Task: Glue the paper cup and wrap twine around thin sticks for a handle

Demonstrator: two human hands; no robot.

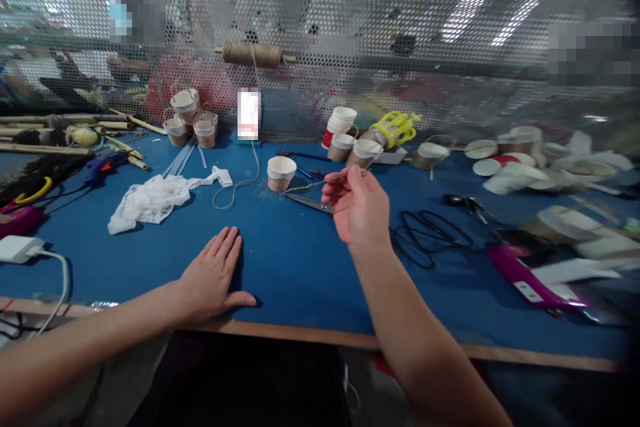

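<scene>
My left hand (213,273) lies flat on the blue tabletop with its fingers stretched out, holding nothing. Raised over the table, my right hand (357,207) pinches a thin piece of twine (313,185) that runs left toward the foot of a small cup (281,173). The cup stands upright, with a white rim and a brown wrapped lower part. Whether the twine is joined to it I cannot tell. Scissors (311,203) lie just right of the cup, their handles hidden behind my right hand. A loose strand of twine (233,195) curls left of the cup.
A twine spool (253,54) hangs on the perforated metal screen. Crumpled white cloth (150,201) lies left, with finished-looking cups (185,107) behind. More cups (341,121), a black cable (430,233) and a magenta tool (533,280) are at right. Sticks (50,127) lie far left.
</scene>
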